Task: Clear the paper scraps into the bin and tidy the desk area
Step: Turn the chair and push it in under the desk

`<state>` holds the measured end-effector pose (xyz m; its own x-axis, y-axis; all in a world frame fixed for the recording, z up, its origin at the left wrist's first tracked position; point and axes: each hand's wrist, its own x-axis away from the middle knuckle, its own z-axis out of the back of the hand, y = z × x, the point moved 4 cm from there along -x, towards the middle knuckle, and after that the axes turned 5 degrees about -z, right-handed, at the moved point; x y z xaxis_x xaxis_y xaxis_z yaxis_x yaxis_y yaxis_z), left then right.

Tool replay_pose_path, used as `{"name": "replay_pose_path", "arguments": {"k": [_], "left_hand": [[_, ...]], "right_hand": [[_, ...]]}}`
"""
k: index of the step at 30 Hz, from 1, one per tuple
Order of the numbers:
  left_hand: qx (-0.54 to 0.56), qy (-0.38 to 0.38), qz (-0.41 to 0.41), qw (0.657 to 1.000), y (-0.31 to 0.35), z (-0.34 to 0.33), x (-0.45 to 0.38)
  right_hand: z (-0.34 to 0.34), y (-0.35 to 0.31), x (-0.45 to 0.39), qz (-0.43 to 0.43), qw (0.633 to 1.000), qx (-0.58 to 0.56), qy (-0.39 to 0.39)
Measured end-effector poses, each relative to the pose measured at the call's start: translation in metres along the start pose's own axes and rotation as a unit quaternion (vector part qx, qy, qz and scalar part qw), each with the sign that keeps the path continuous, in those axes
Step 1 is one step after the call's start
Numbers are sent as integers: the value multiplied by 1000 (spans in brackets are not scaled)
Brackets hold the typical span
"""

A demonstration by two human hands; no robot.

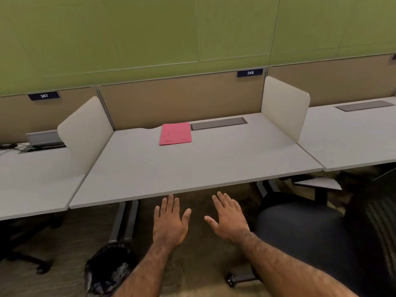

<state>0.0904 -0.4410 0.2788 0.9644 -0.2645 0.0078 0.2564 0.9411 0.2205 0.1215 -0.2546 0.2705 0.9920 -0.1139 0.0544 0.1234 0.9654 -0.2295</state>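
Note:
A grey desk (pixel 192 166) stretches across the middle of the view. At its back lies a pink folder (pixel 175 133), flat and closed. No paper scraps show on the desk top. A bin lined with a black bag (pixel 107 269) stands on the floor at the lower left, partly behind my left forearm. My left hand (pixel 170 224) and my right hand (pixel 228 217) hover palm down, fingers spread, just in front of the desk's near edge. Both hold nothing.
White dividers (pixel 85 133) (pixel 285 108) fence the desk on both sides. A grey cable hatch (pixel 218 123) sits beside the folder. A black office chair (pixel 304 232) stands at the right, close to my right arm. Neighbouring desks lie left and right; cables lie on the left one.

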Motion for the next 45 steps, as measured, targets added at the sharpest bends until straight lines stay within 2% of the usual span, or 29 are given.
{"name": "replay_pose_path", "arguments": {"k": [9,12,16,21,31,40,45], "left_hand": [[23,50,-4,999,0,4,83],[29,41,0,999,3,-16,131],[25,21,-12,999,22,-34,180],[41,18,-59,997,69,-29,191],[53,4,-183,982,214,-28,182],[83,-9,-285,955,416,-50,171],[113,-39,-346,931,551,-53,165]], "right_hand": [[0,0,84,-13,998,-45,47],[-15,8,132,-17,998,-32,41],[-24,26,186,-36,998,-18,41],[-5,66,220,-83,994,-35,57],[72,215,270,-224,961,-68,144],[199,387,275,-226,947,54,220],[249,479,262,-214,957,85,178]]}}
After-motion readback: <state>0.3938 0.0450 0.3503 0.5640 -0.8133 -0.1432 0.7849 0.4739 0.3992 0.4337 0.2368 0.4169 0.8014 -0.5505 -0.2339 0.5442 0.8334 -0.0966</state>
